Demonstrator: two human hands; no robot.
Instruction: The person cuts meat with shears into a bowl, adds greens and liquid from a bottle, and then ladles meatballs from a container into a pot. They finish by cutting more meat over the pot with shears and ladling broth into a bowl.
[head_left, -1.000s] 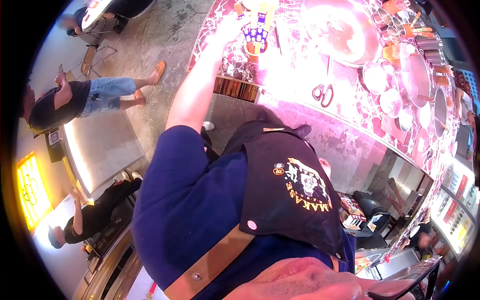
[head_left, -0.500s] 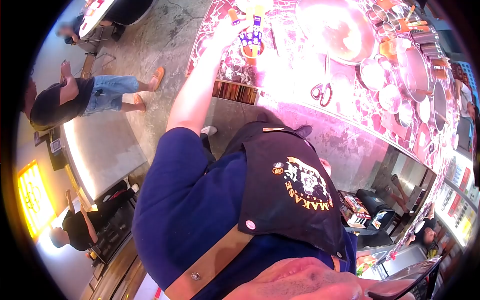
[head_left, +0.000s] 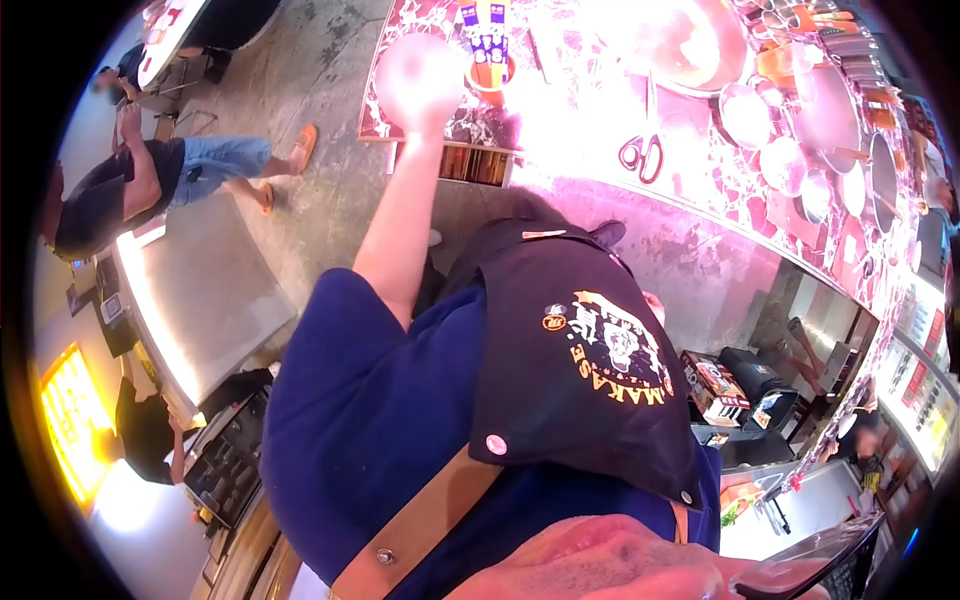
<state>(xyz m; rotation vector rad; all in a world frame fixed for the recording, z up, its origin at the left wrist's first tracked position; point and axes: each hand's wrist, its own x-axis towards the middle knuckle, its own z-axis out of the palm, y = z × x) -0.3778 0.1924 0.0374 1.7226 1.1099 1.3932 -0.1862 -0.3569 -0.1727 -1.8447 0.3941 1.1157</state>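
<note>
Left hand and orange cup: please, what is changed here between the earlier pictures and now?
The left hand was at the upright wrapped sticks in the orange cup. It has moved away to the left and nearer the body; glare hides whether it carries anything. The scissors and large pan stayed in place on the table.

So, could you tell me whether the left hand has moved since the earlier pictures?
Yes: against the orange cup, the left hand has shifted leftward and back toward the person.
</note>
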